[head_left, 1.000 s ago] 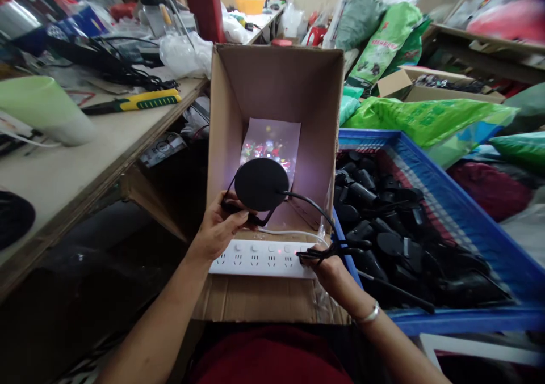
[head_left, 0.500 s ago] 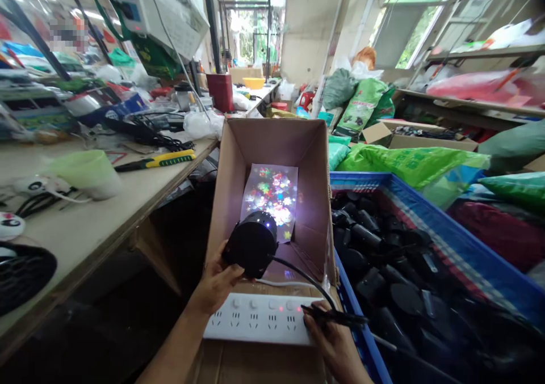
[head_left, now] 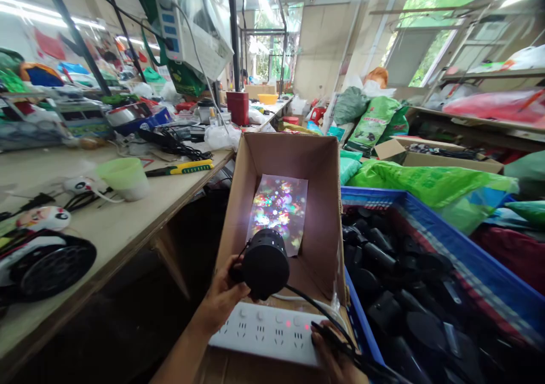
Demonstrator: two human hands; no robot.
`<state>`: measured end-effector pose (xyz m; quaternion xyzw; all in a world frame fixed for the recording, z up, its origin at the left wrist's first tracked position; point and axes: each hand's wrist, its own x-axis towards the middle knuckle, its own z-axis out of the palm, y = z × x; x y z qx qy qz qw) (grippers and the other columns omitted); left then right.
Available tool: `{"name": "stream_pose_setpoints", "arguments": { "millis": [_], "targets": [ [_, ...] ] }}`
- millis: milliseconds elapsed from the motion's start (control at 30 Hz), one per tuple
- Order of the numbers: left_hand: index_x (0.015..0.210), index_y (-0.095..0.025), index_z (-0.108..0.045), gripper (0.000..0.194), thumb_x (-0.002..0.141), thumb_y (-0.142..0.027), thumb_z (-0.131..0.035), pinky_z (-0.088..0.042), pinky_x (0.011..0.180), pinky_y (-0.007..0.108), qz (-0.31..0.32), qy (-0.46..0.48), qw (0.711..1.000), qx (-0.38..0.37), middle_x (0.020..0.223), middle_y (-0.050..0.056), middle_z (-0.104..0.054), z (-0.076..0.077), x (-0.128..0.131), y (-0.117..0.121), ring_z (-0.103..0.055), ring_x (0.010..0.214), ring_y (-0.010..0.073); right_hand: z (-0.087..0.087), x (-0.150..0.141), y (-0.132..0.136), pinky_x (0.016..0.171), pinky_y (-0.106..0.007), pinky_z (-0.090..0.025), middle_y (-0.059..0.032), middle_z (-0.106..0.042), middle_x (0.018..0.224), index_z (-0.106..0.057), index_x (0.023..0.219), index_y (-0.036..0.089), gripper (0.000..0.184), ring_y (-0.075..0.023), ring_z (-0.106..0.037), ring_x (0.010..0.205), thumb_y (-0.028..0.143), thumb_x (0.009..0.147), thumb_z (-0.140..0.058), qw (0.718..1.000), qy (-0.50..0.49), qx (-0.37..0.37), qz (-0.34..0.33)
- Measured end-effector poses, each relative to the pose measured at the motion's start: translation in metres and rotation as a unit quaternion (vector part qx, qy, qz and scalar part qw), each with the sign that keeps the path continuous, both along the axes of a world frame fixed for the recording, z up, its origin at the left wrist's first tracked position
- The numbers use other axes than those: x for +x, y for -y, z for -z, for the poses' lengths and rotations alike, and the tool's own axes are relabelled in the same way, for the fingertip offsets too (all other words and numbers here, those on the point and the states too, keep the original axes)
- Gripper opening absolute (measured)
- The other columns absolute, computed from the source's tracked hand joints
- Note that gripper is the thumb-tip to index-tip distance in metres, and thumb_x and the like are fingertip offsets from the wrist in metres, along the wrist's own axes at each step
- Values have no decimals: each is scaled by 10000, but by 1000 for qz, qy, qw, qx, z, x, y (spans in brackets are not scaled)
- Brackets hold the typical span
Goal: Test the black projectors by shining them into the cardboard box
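My left hand (head_left: 220, 300) grips a black cylindrical projector lamp (head_left: 266, 264) just inside the open front of a cardboard box (head_left: 289, 152). Coloured spots of light (head_left: 279, 215) fall on a pale sheet at the back of the box. A black cord (head_left: 323, 316) runs from the lamp to my right hand (head_left: 332, 354), which pinches the cord near a white power strip (head_left: 268, 334). Small red lights glow on the strip. The plug end is hidden by my fingers and the frame's lower edge.
To the right, a blue crate (head_left: 468, 248) holds many black lamps (head_left: 383, 265). To the left, a long workbench (head_left: 106, 231) carries a green cup (head_left: 125, 178), a yellow-handled tool (head_left: 179, 168), cables and masks. Green sacks are piled behind the box.
My view has tilted upward, so the box and hands sit lower. The lamp has turned from showing its flat round face to pointing into the box, and the light pattern is brighter.
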<state>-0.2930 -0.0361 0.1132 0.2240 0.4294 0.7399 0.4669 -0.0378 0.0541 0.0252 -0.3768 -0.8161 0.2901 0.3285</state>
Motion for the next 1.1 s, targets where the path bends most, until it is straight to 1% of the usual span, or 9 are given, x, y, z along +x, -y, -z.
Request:
{"name": "stream_pose_setpoints", "arguments": {
  "millis": [67,167,233,433,633,767,933,1033,1100],
  "targets": [
    [1085,-263,-542,509,647,-256,-803,-538,637,282,10,-13,1000,3,976,-1,-610,-2,2,3,-604,687,127,1,1,-1,559,-247,-568,-44,-709,838,-706,812,283,201,-218,-698,697,378,831,-530,1000,2,6,-4],
    [1028,-233,-555,404,690,-281,-771,-515,574,276,49,-38,998,15,854,-11,-604,-9,6,4,-579,619,124,1,2,-1,623,-266,-579,-56,-712,858,-707,846,274,190,-232,-702,756,360,836,-538,1000,-8,9,-6],
    [994,-229,-568,350,707,-294,-757,-507,571,270,61,-53,997,20,812,-15,-598,-13,8,5,-578,613,127,-1,1,0,640,-280,-580,-57,-711,859,-705,860,278,195,-240,-700,780,379,838,-540,1000,-27,6,-2],
    [1002,-255,-595,389,675,-362,-776,-517,601,269,79,-67,994,22,932,13,-624,-11,11,5,-598,642,132,-18,-5,2,607,-260,-569,-44,-707,775,-698,802,268,252,-224,-689,700,466,823,-545,998,-60,-18,0],
    [989,-245,-588,359,688,-322,-769,-524,552,269,86,-54,995,24,902,8,-616,-10,14,4,-605,622,134,-28,-9,5,595,-279,-568,-45,-690,757,-697,782,274,231,-225,-675,684,459,808,-561,997,-72,-5,9],
    [980,-215,-574,342,702,-286,-760,-526,529,263,89,-57,994,14,846,1,-597,-11,16,5,-606,600,133,-26,-9,8,586,-287,-561,-36,-668,751,-697,789,283,217,-216,-664,675,439,820,-549,998,-68,-3,2],
    [984,-215,-554,418,654,-302,-794,-543,546,296,89,-39,995,5,935,24,-596,-9,18,4,-621,603,144,-20,-11,8,553,-291,-554,-38,-667,737,-697,790,274,221,-219,-660,657,433,822,-547,998,-65,-7,5],
    [988,-223,-545,431,648,-312,-795,-535,544,291,96,-39,995,10,928,16,-584,-7,17,3,-619,612,144,-16,-12,7,570,-309,-562,-38,-677,736,-702,748,281,194,-234,-666,669,432,791,-589,997,-69,-25,10],
    [999,-217,-541,405,680,-324,-768,-526,554,287,103,-64,993,4,931,23,-580,-7,16,4,-619,635,150,-12,-12,5,569,-320,-567,-33,-681,721,-700,701,290,197,-247,-668,678,456,762,-614,994,-95,-50,29]
  ]
}}
